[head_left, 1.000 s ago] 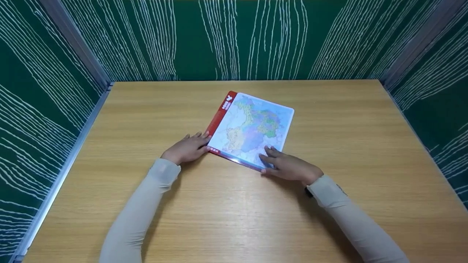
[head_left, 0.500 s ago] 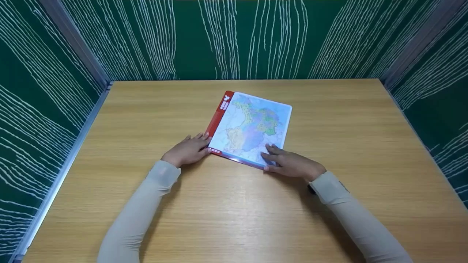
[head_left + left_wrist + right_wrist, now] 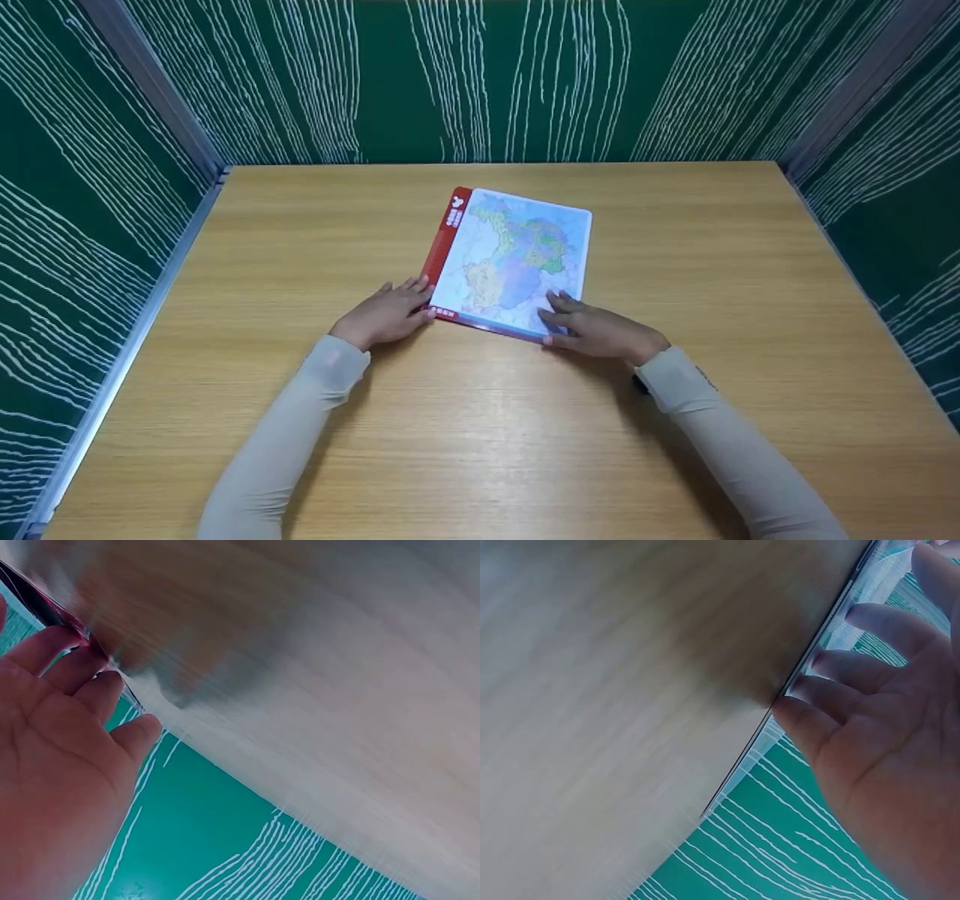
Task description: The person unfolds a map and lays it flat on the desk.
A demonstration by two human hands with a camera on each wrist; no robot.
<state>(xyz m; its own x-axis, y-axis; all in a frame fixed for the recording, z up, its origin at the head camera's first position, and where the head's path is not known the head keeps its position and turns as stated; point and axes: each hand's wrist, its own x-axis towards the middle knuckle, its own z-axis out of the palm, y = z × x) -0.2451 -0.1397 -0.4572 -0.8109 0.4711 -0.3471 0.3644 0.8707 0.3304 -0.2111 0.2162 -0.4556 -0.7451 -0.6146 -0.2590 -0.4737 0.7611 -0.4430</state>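
Note:
A thin, flat map (image 3: 517, 255) with a red strip along its left side lies slightly turned on the wooden table. My left hand (image 3: 386, 311) rests palm down at its lower left corner, fingertips along the red edge. At the lower right corner lies my right hand (image 3: 604, 330), fingers spread over the map's surface and thumb at its front edge. In the left wrist view, the fingers of the left hand (image 3: 67, 735) reach the map's edge. The right wrist view shows the right hand's fingertips (image 3: 784, 706) against the map's dark thin edge.
The wooden table (image 3: 480, 450) spreads out around the map on all sides. Green panels (image 3: 390, 82) with white wavy lines stand behind the table and at both sides. Grey posts (image 3: 157, 82) mark the back corners.
The map has turned a little counter-clockwise, its far end moving left and its near right corner moving right and away. My right hand has moved slightly away with it; the left has barely moved.

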